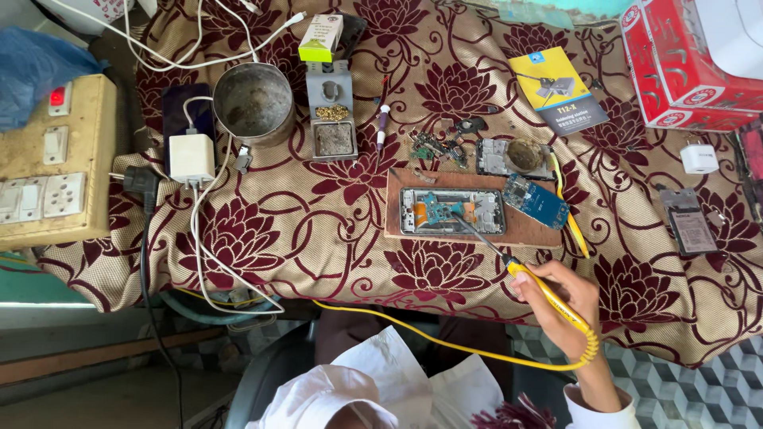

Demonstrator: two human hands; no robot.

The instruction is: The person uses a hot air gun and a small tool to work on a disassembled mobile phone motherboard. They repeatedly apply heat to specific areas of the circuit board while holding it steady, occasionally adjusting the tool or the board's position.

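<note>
My right hand (566, 306) grips a yellow soldering iron (548, 295) near the table's front edge. Its thin metal tip (459, 216) reaches up-left and touches the inside of an opened phone frame (451, 211). The frame lies flat on a brown wooden board (528, 232). A small blue circuit board (536, 201) rests at the frame's right end. The iron's yellow cable (445, 345) coils at my wrist and runs left under the table edge. My left hand is out of sight.
A flowered cloth (318, 206) covers the table. On it are a soldering stand with sponge (332, 119), metal cup (254, 99), white charger (191, 157), loose phone parts (513, 156), booklet (556, 87), red boxes (683, 56) and white adapter (699, 157). A switchboard (48, 159) sits at the left.
</note>
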